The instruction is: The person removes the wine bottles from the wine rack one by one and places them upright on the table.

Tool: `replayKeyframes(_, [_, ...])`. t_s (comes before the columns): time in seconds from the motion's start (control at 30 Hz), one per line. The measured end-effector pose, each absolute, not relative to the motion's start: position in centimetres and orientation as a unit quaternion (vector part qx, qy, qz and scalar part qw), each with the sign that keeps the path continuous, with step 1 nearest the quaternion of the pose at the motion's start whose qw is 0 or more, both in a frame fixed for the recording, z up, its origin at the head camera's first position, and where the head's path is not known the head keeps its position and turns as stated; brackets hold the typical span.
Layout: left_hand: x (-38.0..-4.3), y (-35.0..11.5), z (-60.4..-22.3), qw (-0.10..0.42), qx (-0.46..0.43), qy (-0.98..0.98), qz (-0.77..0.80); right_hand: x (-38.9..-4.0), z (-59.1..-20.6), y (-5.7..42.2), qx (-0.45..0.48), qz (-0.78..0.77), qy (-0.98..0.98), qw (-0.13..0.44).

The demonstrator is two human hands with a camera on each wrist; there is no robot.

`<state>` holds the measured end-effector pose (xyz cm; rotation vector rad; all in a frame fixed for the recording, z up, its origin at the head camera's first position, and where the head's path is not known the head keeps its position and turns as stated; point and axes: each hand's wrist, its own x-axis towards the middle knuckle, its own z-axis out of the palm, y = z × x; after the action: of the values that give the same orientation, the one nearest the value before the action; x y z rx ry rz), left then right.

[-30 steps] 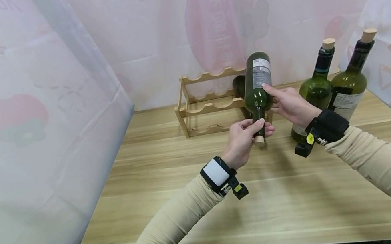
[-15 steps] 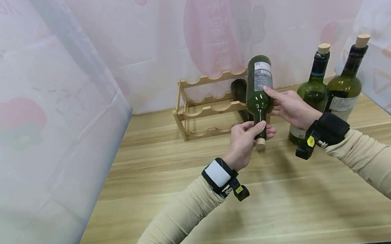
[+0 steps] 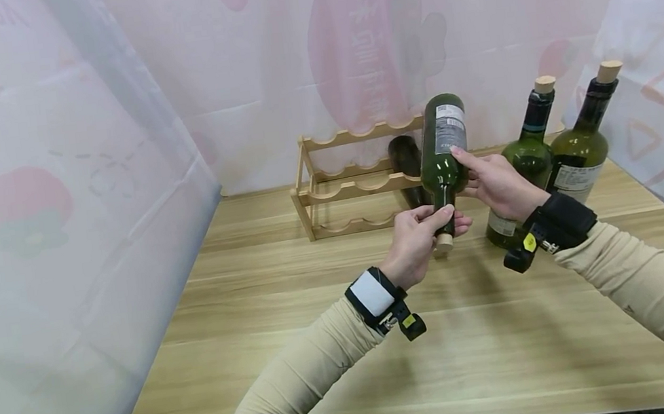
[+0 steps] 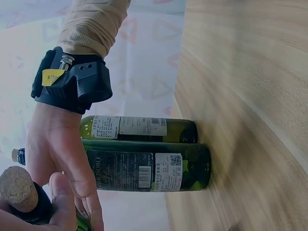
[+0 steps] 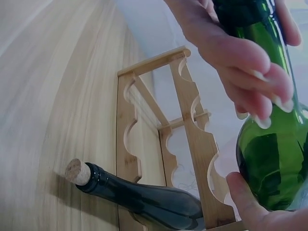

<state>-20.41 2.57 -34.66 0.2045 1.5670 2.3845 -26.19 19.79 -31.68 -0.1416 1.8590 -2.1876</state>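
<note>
Both hands hold a green wine bottle (image 3: 443, 170) above the table, its corked neck pointing down and towards me. My left hand (image 3: 414, 237) grips the neck just above the cork. With the thumb on the label side and the other fingers mostly behind the glass, my right hand (image 3: 503, 182) grips the bottle's body. Behind it stands a low wooden wine rack (image 3: 339, 192) with scalloped rails. A dark corked bottle (image 5: 144, 197) lies in the rack's lower level, at its right end; the held bottle partly hides it in the head view.
Two corked green bottles, a nearer one (image 3: 526, 157) and a farther one (image 3: 586, 149), stand upright right of the rack, near my right wrist. The wooden table (image 3: 262, 351) is bordered by printed white curtains (image 3: 255, 72) at the back and sides.
The held bottle has shifted slightly right relative to the rack, uncovering more of the bottle lying there. Both hands keep their grip. The head view has also moved a little.
</note>
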Motion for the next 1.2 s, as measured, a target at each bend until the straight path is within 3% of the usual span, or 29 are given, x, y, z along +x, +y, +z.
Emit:
replayKeyframes(0.2, [-20.4, 2.6, -34.6, 0.142, 0.072, 0.526, 0.836, -25.9, -31.8, 20.2, -0.072, -0.706, 0.693, 0.132])
replayKeyframes(0.33, [-20.3, 2.9, -34.5, 0.143, 0.074, 0.511, 0.844, -25.1, -31.6, 20.3, -0.099, -0.606, 0.784, 0.091])
replayKeyframes(0.5, [-20.5, 3.0, -34.3, 0.143, 0.080, 0.506, 0.847, -23.5, -31.7, 20.1, -0.165, -0.410, 0.893, -0.085])
replayKeyframes(0.63, [-20.7, 3.0, -34.2, 0.142, 0.082, 0.500, 0.850, -23.1, -32.2, 20.4, -0.295, -0.220, 0.897, -0.243])
replayKeyframes(0.77, [-20.9, 2.7, -34.0, 0.143, 0.086, 0.502, 0.848, -23.6, -32.6, 20.5, -0.387, -0.052, 0.857, -0.335])
replayKeyframes(1.2, [-20.8, 2.2, -33.6, 0.153, 0.088, 0.498, 0.849, -26.1, -33.5, 19.8, -0.449, 0.057, 0.799, -0.396])
